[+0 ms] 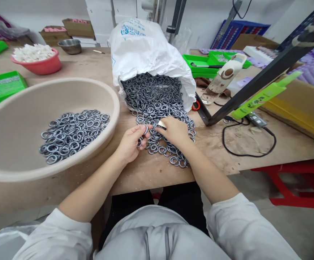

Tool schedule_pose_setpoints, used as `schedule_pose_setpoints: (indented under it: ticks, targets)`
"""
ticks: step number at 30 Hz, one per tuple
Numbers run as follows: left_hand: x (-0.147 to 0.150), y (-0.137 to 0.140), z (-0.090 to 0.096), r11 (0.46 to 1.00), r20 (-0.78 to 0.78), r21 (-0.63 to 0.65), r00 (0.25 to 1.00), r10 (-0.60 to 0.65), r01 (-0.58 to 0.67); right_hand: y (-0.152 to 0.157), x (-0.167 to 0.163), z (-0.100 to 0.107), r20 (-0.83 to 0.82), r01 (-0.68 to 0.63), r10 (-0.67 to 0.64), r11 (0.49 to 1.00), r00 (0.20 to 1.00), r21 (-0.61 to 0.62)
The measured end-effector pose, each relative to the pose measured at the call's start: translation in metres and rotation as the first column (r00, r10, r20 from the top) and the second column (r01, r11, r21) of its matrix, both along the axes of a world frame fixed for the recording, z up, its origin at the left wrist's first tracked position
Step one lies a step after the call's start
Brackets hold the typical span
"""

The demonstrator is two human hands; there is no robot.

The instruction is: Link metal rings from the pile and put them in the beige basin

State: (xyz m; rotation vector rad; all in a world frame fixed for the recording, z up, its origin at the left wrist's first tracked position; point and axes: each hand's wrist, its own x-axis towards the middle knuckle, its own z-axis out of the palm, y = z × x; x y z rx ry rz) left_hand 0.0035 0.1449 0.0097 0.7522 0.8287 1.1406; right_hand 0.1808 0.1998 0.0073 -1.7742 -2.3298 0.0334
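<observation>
My left hand point(134, 143) is closed on grey rings point(146, 130), pinching one between thumb and finger, with at least one more against the fingers. Close beside it, my right hand point(175, 131) grips a small pale-handled tool point(161, 125) that seems to have a short metal blade. Its tip points toward the pinched ring; whether they touch I cannot tell. Under and around both hands lies a pile of loose grey rings point(157, 104), spilling from a white sack point(148, 50) lying on its side. More such rings point(75, 133) lie in a large beige basin point(16, 108) at the left.
A black metal bar point(254, 83) slants up at the right, near a bottle point(223, 77) and a looped cable point(223, 139). Behind the basin stand a red bowl point(41, 65) of white pieces and a metal bowl point(70, 47). A red stool point(295, 180) is below the table's right edge.
</observation>
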Motion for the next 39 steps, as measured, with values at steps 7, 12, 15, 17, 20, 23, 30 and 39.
schedule_pose_setpoints:
  ticks: [7,12,15,17,20,23,30,39]
  targets:
    - [-0.001,0.008,0.000,0.973,-0.012,-0.189,0.992,0.129,-0.129,0.000,-0.003,0.001,-0.110,-0.008,0.007,1.000,0.994,-0.008]
    - [0.002,0.006,-0.009,0.993,-0.253,0.012,0.960,0.119,-0.120,-0.006,-0.003,0.002,-0.680,-0.337,0.085,0.909,0.728,-0.247]
    - [0.005,0.002,-0.014,0.989,-0.359,0.149,0.932,0.045,0.010,-0.012,-0.009,0.001,-0.867,-0.515,0.044,0.819,0.496,-0.254]
    - [0.006,0.000,-0.015,0.987,-0.362,0.153,0.932,0.011,0.048,-0.016,-0.014,0.000,-0.924,-0.553,-0.002,0.800,0.384,-0.231]
    - [0.007,-0.003,-0.013,0.996,-0.284,0.093,0.959,0.016,0.011,-0.021,-0.018,-0.002,-0.953,-0.524,-0.004,0.834,0.301,-0.169]
    - [0.009,-0.004,-0.010,0.997,-0.214,0.075,0.976,0.025,-0.009,-0.024,-0.021,-0.004,-0.957,-0.509,0.029,0.851,0.287,-0.127]
    - [0.006,-0.007,-0.002,1.000,-0.070,0.002,0.997,-0.013,0.013,-0.029,-0.016,0.004,-0.774,-0.357,0.226,0.934,0.591,0.001]
    - [0.007,-0.006,-0.002,0.999,-0.053,-0.043,0.998,0.025,-0.027,-0.037,-0.016,0.005,-0.421,-0.392,0.410,0.910,0.809,0.134]
